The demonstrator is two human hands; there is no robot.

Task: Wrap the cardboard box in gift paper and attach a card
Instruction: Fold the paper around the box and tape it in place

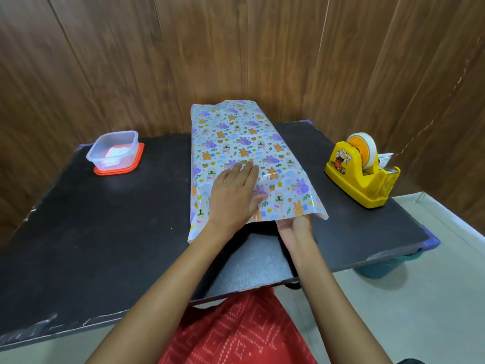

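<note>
White glossy animal-print gift paper (244, 143): lying lengthwise, 12 to 6 o'clock
Left hand (236, 191): straight fingers pressing its top
Right hand (295, 228): paper's 5 o'clock edge, fingers hidden, grip unclear

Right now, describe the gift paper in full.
The gift paper is a glossy, pale sheet printed with orange bunnies, purple animals, rainbows and leaves. It lies draped lengthwise over a bulky form hidden beneath it, mid-table, its near edge lifted off the black table. The left hand presses flat on top; the right hand reaches under the near edge, fingertips hidden.
</note>
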